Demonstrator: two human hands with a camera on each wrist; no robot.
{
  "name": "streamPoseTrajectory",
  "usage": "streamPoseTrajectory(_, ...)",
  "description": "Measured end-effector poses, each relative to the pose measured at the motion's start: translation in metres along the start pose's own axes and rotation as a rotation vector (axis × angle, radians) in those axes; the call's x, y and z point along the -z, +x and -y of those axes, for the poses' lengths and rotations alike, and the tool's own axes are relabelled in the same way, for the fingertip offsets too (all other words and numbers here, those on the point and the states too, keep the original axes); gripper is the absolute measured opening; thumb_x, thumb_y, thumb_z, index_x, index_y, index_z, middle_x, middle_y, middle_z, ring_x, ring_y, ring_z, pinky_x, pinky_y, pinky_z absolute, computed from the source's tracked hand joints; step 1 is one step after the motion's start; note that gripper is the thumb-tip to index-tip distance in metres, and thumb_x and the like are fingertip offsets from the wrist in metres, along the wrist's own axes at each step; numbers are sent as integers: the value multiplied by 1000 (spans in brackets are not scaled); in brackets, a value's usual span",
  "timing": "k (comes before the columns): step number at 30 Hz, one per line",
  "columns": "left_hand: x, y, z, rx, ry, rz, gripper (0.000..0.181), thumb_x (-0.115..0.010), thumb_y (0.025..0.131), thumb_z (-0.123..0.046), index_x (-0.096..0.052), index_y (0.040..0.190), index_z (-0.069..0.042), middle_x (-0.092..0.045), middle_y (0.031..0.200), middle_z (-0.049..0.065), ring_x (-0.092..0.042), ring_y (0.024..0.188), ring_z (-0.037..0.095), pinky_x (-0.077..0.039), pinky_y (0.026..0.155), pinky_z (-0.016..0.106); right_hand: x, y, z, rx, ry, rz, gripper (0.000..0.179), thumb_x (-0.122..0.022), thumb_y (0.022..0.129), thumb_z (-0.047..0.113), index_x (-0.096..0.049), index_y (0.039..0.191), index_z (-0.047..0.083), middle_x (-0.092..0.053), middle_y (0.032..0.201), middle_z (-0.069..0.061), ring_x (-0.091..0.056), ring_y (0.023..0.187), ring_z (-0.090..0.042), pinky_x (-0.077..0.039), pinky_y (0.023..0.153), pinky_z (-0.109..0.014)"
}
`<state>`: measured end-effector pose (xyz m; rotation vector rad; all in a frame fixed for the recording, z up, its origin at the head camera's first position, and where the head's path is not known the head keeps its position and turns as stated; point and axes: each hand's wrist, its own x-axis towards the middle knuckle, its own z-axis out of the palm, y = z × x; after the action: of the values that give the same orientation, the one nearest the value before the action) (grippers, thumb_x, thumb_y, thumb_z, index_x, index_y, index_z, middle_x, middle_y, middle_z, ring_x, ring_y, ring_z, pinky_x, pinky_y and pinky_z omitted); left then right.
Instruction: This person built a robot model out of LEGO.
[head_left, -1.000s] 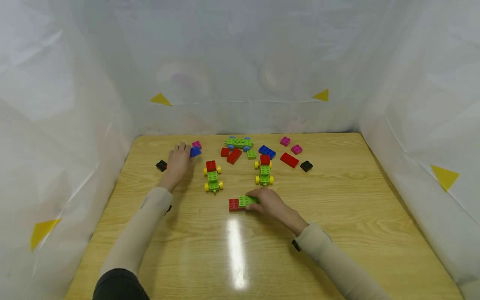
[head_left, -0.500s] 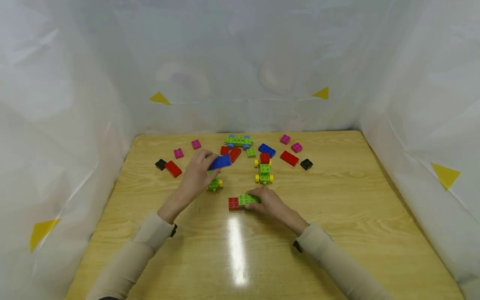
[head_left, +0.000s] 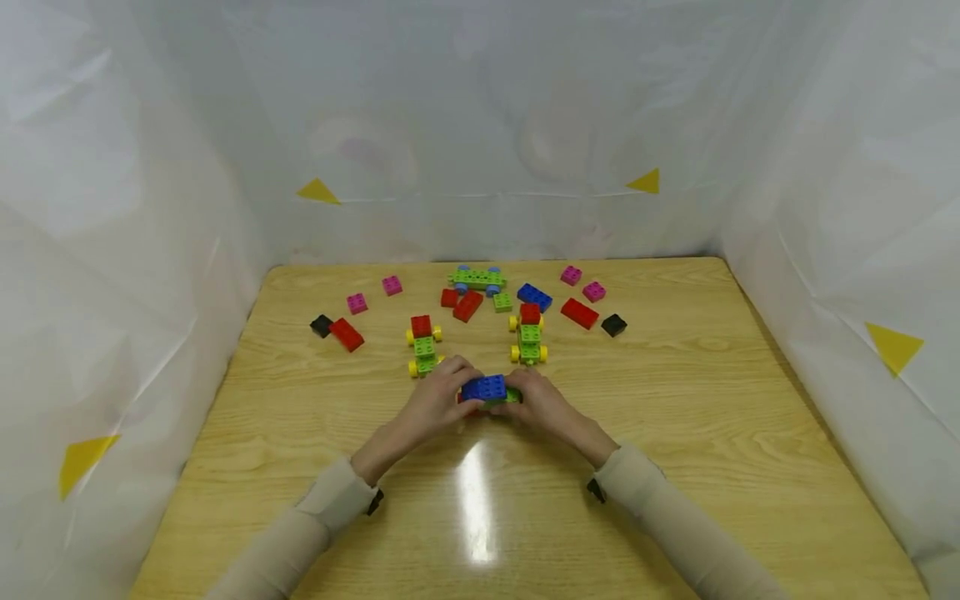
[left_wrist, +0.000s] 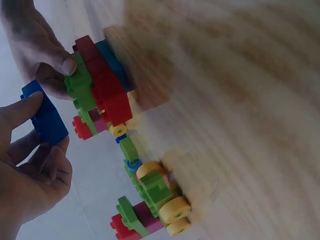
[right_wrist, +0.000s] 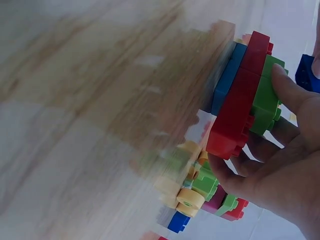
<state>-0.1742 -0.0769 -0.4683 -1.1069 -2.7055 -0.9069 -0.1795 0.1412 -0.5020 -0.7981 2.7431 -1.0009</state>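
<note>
My left hand (head_left: pixel 429 407) pinches a blue brick (head_left: pixel 492 387) between thumb and fingers. In the left wrist view that blue brick is tilted and stands apart from the stack's green studs. With thumb and fingers, my right hand (head_left: pixel 547 410) grips a low brick stack on the table. The right wrist view shows its layers: blue bricks (right_wrist: pixel 228 80) at the bottom, red bricks (right_wrist: pixel 234 110) in the middle, green bricks (right_wrist: pixel 266 97) on top. From the head view, the held blue brick hides most of the stack.
Beyond the hands stand two yellow-wheeled brick cars, one left (head_left: pixel 424 347) and one right (head_left: pixel 529 335). Farther back is a green blue-wheeled base (head_left: pixel 477 278). Loose bricks lie around, including a red brick (head_left: pixel 347 335), a black brick (head_left: pixel 613 325) and a blue brick (head_left: pixel 535 297).
My left hand has carried the blue brick from the back left of the table to over the stack. The right hand has stayed at the stack.
</note>
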Motion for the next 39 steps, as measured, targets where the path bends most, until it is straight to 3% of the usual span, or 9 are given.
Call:
streamPoseTrajectory(10,-14,1,3,24,-40,8,32,-75,85,-19,-66,112,-4,-58,105,5,-54,95,18,-48,82,32,-1,0,-2,-38,27,18,27,-75,84,26,-68,104,9,-64,96,0,-52,90,-16,-45,81,-36)
streamPoseTrajectory(23,-16,6,4,34,-2,44,32,-74,86,-20,-65,113,-5,-58,107,6,-55,97,18,-49,85,34,1,5,-9,1,107,35,29,-78,82,27,-70,102,7,-65,98,-1,-55,88,-13,-48,76,-27)
streamPoseTrajectory(27,-17,6,3,44,13,65,33,-73,87,-22,-65,114,-5,-57,106,5,-54,96,17,-49,83,32,4,3,-10,-14,65,41,40,-80,79,31,-67,109,7,-63,107,-5,-55,95,-18,-49,82,-34)
streamPoseTrajectory(33,-17,6,1,49,47,91,34,-74,86,-23,-66,114,-5,-57,105,5,-54,92,16,-49,79,30,11,-7,-8,-46,2,48,66,-82,76,29,-56,131,4,-57,129,-13,-50,116,-30,-43,98,-47)
streamPoseTrajectory(39,-16,8,-2,57,74,91,36,-73,87,-26,-65,116,-6,-58,107,5,-55,94,16,-50,78,30,14,-15,-8,-32,-1,23,64,-81,79,20,-53,133,3,-56,131,-16,-50,121,-34,-42,99,-50)
